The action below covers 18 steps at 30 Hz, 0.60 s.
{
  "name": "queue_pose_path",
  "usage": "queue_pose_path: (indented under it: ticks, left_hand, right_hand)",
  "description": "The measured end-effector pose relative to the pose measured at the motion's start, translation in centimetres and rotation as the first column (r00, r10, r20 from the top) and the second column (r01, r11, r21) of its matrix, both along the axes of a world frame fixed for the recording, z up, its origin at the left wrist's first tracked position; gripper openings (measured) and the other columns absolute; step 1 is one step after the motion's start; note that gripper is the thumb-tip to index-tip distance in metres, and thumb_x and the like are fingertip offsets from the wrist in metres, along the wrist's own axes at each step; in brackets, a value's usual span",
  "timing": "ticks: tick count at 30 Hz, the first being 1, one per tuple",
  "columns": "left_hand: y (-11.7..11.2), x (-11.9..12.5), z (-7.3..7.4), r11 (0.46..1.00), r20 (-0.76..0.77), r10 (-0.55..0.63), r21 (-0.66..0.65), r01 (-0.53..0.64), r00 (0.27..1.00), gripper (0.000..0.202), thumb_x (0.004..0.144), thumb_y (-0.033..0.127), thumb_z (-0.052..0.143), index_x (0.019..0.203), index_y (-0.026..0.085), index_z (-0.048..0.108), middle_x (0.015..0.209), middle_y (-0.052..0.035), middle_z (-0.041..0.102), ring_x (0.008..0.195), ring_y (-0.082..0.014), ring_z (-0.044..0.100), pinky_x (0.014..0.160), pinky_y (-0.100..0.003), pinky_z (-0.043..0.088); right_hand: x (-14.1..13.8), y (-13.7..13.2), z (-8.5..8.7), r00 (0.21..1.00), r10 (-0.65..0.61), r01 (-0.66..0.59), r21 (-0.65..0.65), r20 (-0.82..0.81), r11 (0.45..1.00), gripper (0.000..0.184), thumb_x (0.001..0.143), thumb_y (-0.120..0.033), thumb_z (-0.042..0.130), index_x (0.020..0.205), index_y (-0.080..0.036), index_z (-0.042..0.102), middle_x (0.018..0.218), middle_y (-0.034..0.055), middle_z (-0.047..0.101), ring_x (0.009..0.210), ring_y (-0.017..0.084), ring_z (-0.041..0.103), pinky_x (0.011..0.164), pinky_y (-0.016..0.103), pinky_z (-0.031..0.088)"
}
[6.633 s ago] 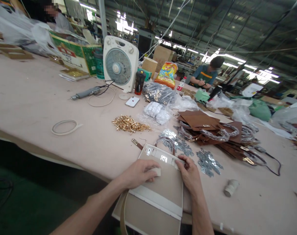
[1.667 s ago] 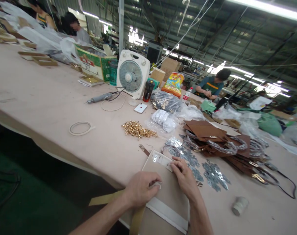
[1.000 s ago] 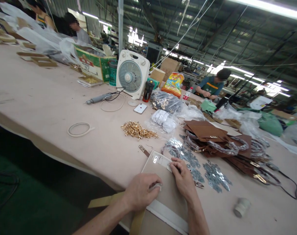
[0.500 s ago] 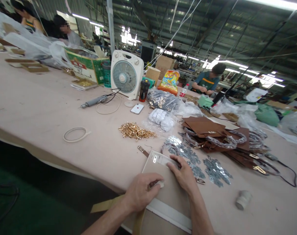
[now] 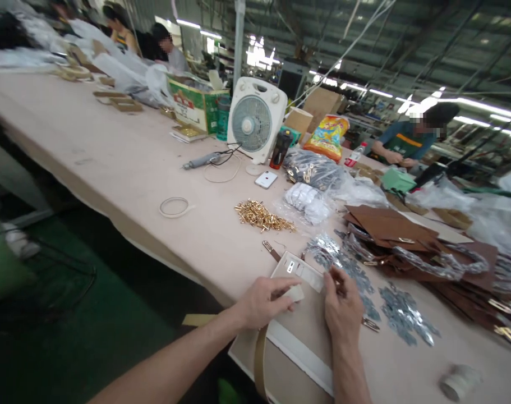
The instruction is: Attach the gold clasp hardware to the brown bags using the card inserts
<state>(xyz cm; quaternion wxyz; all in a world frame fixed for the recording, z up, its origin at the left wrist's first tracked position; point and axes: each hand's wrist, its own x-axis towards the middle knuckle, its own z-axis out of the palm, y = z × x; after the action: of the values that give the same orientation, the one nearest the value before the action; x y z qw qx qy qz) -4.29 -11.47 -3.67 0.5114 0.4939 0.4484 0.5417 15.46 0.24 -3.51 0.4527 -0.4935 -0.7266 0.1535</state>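
A beige bag piece point(image 5: 308, 322) lies at the table's front edge, with a white band point(image 5: 297, 354) across it and a pale patch point(image 5: 312, 278) near its far end. My left hand point(image 5: 261, 303) is above it, thumb and fingers closed on a small whitish piece point(image 5: 296, 293). At the right edge my right hand point(image 5: 343, 306) has its fingers curled together beside the pale patch; what they hold, if anything, is hidden. A brown strap with a metal buckle point(image 5: 267, 246) sticks out past the far end. Another buckle point(image 5: 371, 324) shows right of my right hand.
Gold fasteners point(image 5: 263, 216) lie heaped beyond the bag piece. Grey metal plates point(image 5: 406, 314) and brown bag parts point(image 5: 390, 224) are to the right. A fan point(image 5: 255, 120), phone point(image 5: 266, 179), corded screwdriver point(image 5: 202, 161) and tape ring point(image 5: 174, 207) stand or lie farther back. Co-workers sit beyond.
The view has swung left. My right hand has gone from resting on the bag piece with fingers stretched to curled fingers at its edge. My left hand still holds the whitish piece.
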Motion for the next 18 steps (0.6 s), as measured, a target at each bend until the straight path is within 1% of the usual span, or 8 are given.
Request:
queue_pose_path:
  ticks: [1, 3, 5, 7, 9, 12, 15, 18]
  left_hand:
    - [0.0, -0.1, 0.0, 1.000, -0.017, 0.001, 0.004, -0.001, 1.000, 0.060, 0.088, 0.021, 0.063, 0.148, 0.017, 0.058, 0.097, -0.0049, 0.079, 0.085, -0.0194, 0.076, 0.080, -0.029, 0.059]
    - [-0.1, -0.2, 0.1, 1.000, -0.037, 0.000, 0.012, 0.001, 0.999, 0.076, 0.086, 0.019, 0.064, 0.159, 0.019, 0.042, 0.090, -0.0025, 0.079, 0.081, -0.0188, 0.075, 0.078, -0.029, 0.059]
    - [-0.2, -0.3, 0.2, 1.000, -0.039, -0.010, 0.003, 0.010, 0.999, 0.087, 0.085, 0.018, 0.064, 0.164, 0.018, 0.029, 0.090, -0.0024, 0.080, 0.078, -0.0188, 0.075, 0.078, -0.030, 0.059]
    - [-0.3, -0.5, 0.4, 1.000, -0.067, -0.022, -0.009, 0.022, 0.997, 0.089, 0.084, 0.018, 0.063, 0.165, 0.016, 0.026, 0.090, -0.0028, 0.080, 0.076, -0.0191, 0.074, 0.075, -0.029, 0.057]
    - [-0.4, -0.6, 0.7, 0.999, -0.135, -0.038, -0.005, 0.038, 0.990, 0.085, 0.083, 0.018, 0.062, 0.162, 0.015, 0.032, 0.085, -0.0011, 0.078, 0.071, -0.0182, 0.071, 0.070, -0.027, 0.054]
    - [-0.4, -0.6, 1.1, 0.998, -0.201, -0.061, 0.007, 0.064, 0.978, 0.070, 0.080, 0.014, 0.059, 0.149, 0.016, 0.052, 0.080, 0.0014, 0.075, 0.067, -0.0161, 0.065, 0.065, -0.024, 0.050]
    - [-0.4, -0.5, 1.3, 0.997, -0.164, -0.074, -0.005, 0.074, 0.984, 0.060, 0.077, 0.012, 0.056, 0.137, 0.016, 0.060, 0.079, 0.0014, 0.074, 0.070, -0.0165, 0.068, 0.066, -0.023, 0.051]
    - [-0.4, -0.2, 1.2, 0.997, -0.163, -0.074, -0.018, 0.072, 0.984, 0.057, 0.076, 0.011, 0.055, 0.132, 0.017, 0.061, 0.078, 0.0018, 0.073, 0.070, -0.0171, 0.070, 0.065, -0.023, 0.052]
  right_hand:
    - [0.1, -0.5, 0.2, 0.999, -0.001, 0.002, 0.048, -0.040, 0.999, 0.039, 0.097, -0.051, 0.063, 0.117, -0.018, 0.071, 0.108, 0.0111, 0.072, 0.090, 0.024, 0.066, 0.087, 0.040, 0.051]
    - [0.1, -1.8, 0.6, 0.992, 0.071, -0.058, 0.118, -0.107, 0.991, 0.034, 0.097, -0.047, 0.065, 0.115, -0.018, 0.070, 0.109, 0.0112, 0.071, 0.091, 0.024, 0.066, 0.087, 0.040, 0.051]
    - [0.0, -3.2, 0.7, 0.966, 0.220, -0.204, 0.123, -0.137, 0.971, 0.029, 0.098, -0.041, 0.065, 0.117, -0.019, 0.069, 0.111, 0.0108, 0.070, 0.094, 0.025, 0.066, 0.086, 0.041, 0.052]
    - [-0.4, -4.6, 0.7, 0.927, 0.355, -0.348, 0.071, -0.124, 0.935, 0.030, 0.099, -0.038, 0.065, 0.123, -0.021, 0.067, 0.114, 0.0104, 0.069, 0.097, 0.025, 0.066, 0.087, 0.042, 0.053]
    - [-0.8, -5.7, 0.5, 0.898, 0.433, -0.434, -0.001, -0.080, 0.901, 0.037, 0.099, -0.037, 0.066, 0.133, -0.023, 0.063, 0.119, 0.0106, 0.067, 0.099, 0.025, 0.066, 0.088, 0.042, 0.054]
    - [-1.4, -6.6, 0.4, 0.871, 0.490, -0.490, -0.101, -0.034, 0.866, 0.043, 0.099, -0.036, 0.065, 0.141, -0.025, 0.059, 0.126, 0.0117, 0.066, 0.107, 0.027, 0.066, 0.091, 0.043, 0.056]
    - [-1.6, -6.7, 0.5, 0.853, 0.521, -0.521, -0.115, -0.025, 0.846, 0.029, 0.100, -0.032, 0.063, 0.129, -0.026, 0.067, 0.122, 0.0114, 0.070, 0.111, 0.028, 0.066, 0.093, 0.044, 0.056]
    - [-1.6, -6.5, 0.8, 0.829, 0.558, -0.559, -0.083, -0.033, 0.825, 0.015, 0.099, -0.026, 0.064, 0.111, -0.027, 0.073, 0.109, 0.0093, 0.073, 0.104, 0.027, 0.068, 0.090, 0.042, 0.057]
